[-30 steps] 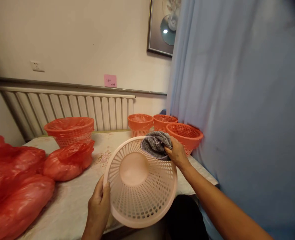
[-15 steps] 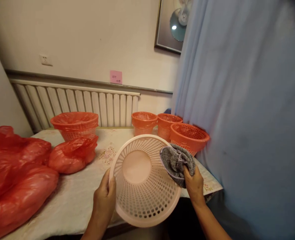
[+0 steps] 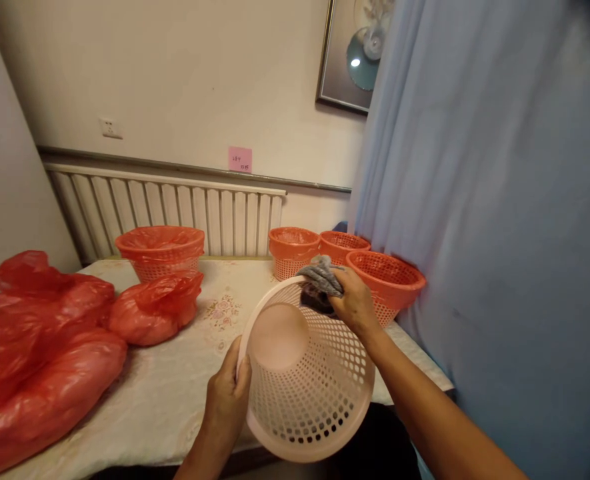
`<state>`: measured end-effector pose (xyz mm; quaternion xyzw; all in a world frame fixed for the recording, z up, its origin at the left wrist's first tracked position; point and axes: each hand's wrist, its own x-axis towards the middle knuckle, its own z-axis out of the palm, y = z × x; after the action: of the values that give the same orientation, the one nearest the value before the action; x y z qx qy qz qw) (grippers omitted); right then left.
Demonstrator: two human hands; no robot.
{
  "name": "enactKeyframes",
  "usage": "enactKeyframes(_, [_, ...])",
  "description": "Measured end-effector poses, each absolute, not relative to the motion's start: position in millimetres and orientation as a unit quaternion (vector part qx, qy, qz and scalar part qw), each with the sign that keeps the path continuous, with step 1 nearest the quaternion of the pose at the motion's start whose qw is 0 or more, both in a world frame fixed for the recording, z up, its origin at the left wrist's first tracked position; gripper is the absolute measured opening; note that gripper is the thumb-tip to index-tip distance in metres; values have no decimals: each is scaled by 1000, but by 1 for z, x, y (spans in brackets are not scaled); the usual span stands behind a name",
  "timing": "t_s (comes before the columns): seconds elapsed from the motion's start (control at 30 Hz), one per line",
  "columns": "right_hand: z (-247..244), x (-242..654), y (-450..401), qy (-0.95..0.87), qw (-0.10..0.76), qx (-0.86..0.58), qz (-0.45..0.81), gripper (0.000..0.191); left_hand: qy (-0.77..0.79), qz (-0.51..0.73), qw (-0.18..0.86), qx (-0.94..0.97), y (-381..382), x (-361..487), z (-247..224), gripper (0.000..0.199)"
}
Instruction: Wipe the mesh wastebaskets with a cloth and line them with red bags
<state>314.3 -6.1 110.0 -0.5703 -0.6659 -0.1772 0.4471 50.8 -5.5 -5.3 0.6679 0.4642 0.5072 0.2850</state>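
The pale pink basket (image 3: pixel 309 370) is held at the near edge of the surface (image 3: pixel 169 393), tilted with its open mouth toward the wearer. The left hand (image 3: pixel 228 397) has its grip closed on the basket's left rim, thumb on the inner side. The right hand (image 3: pixel 355 303) has its grip closed on a grey cloth (image 3: pixel 322 277), which is folded over the upper rim, with a darker part inside the basket. Behind the cloth, three orange baskets (image 3: pixel 385 277) stand grouped beside the blue curtain (image 3: pixel 495 233). To the left, a lined orange basket (image 3: pixel 159 253) stands in front of the radiator (image 3: pixel 175 210); a small red bag (image 3: pixel 155 310) and larger red bags (image 3: pixel 49 373) lie nearer the wearer.
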Motion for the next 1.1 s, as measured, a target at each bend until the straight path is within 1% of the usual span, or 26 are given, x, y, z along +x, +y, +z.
enactKeyframes(0.1, [123,279,-1,-743,392,-507,-196,38,472,503,271,672,-8,54,-3,52])
enactKeyframes(0.2, [121,240,-4,-807,323,-440,-228,36,479,510,248,670,-8,55,-3,51])
enactKeyframes(0.3, [107,206,-12,-866,254,-340,-264,25,494,507,224,670,-7,52,-6,34])
enactKeyframes(0.4, [95,189,-18,-884,228,-288,-290,22,507,504,209,667,-6,47,-7,24])
enactKeyframes(0.5, [96,195,-13,-869,238,-315,-298,21,500,507,216,668,-7,46,-6,27])
enactKeyframes(0.63, [114,230,4,-810,286,-433,-274,21,490,520,245,655,-5,45,-7,45])
enactKeyframes(0.77, [121,279,11,-727,363,-546,-203,39,519,522,279,616,3,36,-13,51])
enactKeyframes(0.83, [116,302,8,-692,404,-577,-158,42,519,527,298,604,7,31,-14,50])
enactKeyframes(0.93, [99,325,-7,-636,448,-621,-96,35,515,536,319,588,11,25,-15,48])
enactKeyframes(1.03, [76,329,-32,-572,480,-662,-63,30,522,546,329,566,13,22,-17,47])
enactKeyframes(1.1, [58,323,-51,-532,503,-679,-54,31,525,555,329,554,13,20,-20,46])
